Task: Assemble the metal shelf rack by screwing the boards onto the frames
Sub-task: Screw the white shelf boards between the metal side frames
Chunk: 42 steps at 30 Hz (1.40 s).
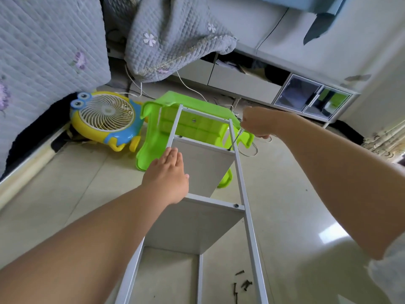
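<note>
A white metal shelf rack (245, 194) lies on its side on the tiled floor, two white boards (203, 170) set between its frame rails. My left hand (168, 174) rests flat with straight fingers on the left rail beside the upper board. My right hand (258, 123) grips a screwdriver (235, 139) whose tip sits on a screw at the upper board's right corner. A second screw (236, 205) shows at the lower board's right corner. Several loose dark screws (243, 284) lie on the floor near the bottom.
An overturned green plastic stool (197, 126) lies under the rack's far end. A yellow and blue cartoon fan (105, 119) sits to the left by a quilted bed. White cables trail on the floor. A low cabinet (306, 97) runs along the back.
</note>
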Motion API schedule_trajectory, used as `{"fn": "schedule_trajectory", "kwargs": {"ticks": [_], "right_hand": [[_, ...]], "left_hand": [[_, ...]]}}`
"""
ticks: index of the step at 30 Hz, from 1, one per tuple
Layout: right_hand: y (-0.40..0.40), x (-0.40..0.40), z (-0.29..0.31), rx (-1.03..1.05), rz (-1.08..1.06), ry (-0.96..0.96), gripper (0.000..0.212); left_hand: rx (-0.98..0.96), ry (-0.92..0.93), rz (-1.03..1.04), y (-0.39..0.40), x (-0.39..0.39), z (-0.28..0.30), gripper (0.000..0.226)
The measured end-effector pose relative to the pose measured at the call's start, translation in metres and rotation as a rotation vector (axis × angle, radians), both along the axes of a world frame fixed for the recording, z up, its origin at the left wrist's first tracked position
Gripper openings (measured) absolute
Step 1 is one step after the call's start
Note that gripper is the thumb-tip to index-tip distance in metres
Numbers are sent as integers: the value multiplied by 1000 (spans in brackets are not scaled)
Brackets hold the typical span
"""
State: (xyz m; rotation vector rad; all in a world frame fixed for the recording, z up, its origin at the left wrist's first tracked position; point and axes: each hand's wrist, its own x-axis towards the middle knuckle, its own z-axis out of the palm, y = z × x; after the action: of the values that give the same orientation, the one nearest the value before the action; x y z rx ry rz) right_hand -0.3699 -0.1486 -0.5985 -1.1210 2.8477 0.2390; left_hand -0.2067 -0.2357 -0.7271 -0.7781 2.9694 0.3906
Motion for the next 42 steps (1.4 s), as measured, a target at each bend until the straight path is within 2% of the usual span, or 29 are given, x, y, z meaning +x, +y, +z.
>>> {"fn": "schedule_trajectory", "kwargs": {"ticks": [3, 5, 9, 11, 13, 15, 17, 19, 23, 42], "right_hand": [[4, 5, 2, 78, 51, 165, 43], [7, 10, 1, 110, 38, 195, 49], [9, 7, 0, 29, -91, 147, 45], [4, 4, -1, -140, -83, 181, 36], [-4, 10, -2, -328, -15, 181, 28], [-12, 23, -8, -459, 129, 94, 23], [-18, 35, -15, -505, 229, 40, 23], [-24, 41, -24, -522, 289, 68, 23], [-35, 44, -35, -600, 313, 57, 22], [-47, 38, -39, -484, 349, 107, 23]], "left_hand": [[0, 8, 2, 1, 0, 0, 61], [-3, 15, 3, 2, 0, 0, 61], [0, 30, 10, 2, 0, -1, 61], [7, 40, 13, 1, 0, 0, 61], [15, 54, 19, 2, 0, 0, 61], [16, 65, 27, 2, -1, 0, 61], [19, 70, 34, 2, -1, -1, 61], [14, 74, 35, 3, -1, -1, 61], [23, 104, 41, 3, -1, -2, 61], [12, 110, 45, 2, -1, -1, 61]]}}
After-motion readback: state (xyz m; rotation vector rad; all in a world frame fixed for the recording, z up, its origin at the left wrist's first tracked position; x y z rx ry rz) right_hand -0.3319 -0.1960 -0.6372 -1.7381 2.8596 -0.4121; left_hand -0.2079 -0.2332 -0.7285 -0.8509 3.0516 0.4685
